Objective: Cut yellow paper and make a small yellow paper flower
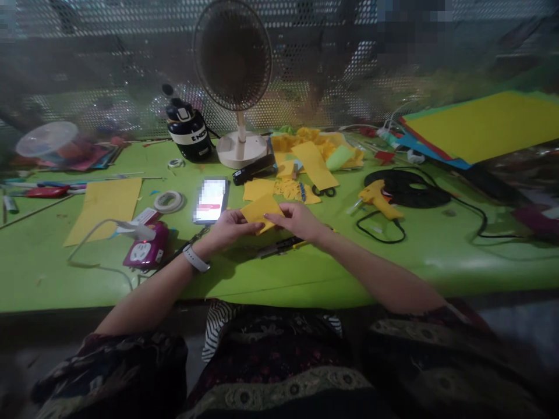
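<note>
A small piece of yellow paper (263, 208) is held between my two hands, just above the green table (279, 282). My left hand (231, 228) pinches its left and lower edge, thumb on top. On the right side, my right hand (299, 221) grips the same paper with its thumb laid over it. Below the hands lies a cutter knife (279, 247), partly in shadow. Just behind them are yellow paper scraps (290, 189) and a pair of scissors (324, 191), its blades hidden. A lit phone (211, 199) rests beside my left hand.
A yellow glue gun (378, 199) with a black cord lies to the right. A fan (240, 145) and a dark bottle (188, 134) stand at the back. At left are a tape roll (169, 201), a purple power socket (146, 249) and a yellow sheet (107, 206). Coloured sheets (484, 128) are stacked far right.
</note>
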{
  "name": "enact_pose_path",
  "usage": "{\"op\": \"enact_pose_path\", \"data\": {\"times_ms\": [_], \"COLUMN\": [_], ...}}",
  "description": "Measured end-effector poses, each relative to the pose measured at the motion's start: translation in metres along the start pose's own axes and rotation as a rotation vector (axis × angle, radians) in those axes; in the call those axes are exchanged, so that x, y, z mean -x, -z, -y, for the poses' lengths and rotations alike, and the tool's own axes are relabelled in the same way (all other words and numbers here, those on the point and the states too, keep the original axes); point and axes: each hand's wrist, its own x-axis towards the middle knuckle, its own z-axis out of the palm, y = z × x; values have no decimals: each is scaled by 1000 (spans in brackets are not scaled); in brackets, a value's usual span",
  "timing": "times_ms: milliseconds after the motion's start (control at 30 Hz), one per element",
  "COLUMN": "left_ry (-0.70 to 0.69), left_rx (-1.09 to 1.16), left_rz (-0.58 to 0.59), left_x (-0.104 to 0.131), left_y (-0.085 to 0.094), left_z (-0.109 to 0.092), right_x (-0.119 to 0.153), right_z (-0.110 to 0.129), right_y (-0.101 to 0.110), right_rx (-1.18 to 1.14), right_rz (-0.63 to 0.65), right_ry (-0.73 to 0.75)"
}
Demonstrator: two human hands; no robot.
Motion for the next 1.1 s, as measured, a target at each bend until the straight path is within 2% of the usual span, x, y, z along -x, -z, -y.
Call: {"op": "enact_pose_path", "data": {"times_ms": [67,233,333,467,800,967,1100], "left_ry": [19,55,92,39,40,120,159], "left_rx": [24,71,115,136,76,88,115], "left_rz": [-28,-31,-9,4,41,93,68], "left_x": [0,-1,0,0,1,3,5], "left_y": [1,3,0,-6,-6,0,6], "left_z": [-3,-7,-7,-6,-7,-11,-16], "right_x": [-1,-3,0,4,6,6,6], "right_z": [0,2,2,1,-1,3,7], "right_y": [5,12,7,-5,-9,-3,5], "right_rx": [31,50,106,196,236,241,218], "right_rz": [7,123,84,18,5,19,-16], "right_ry": [31,72,135,202,183,161,119]}}
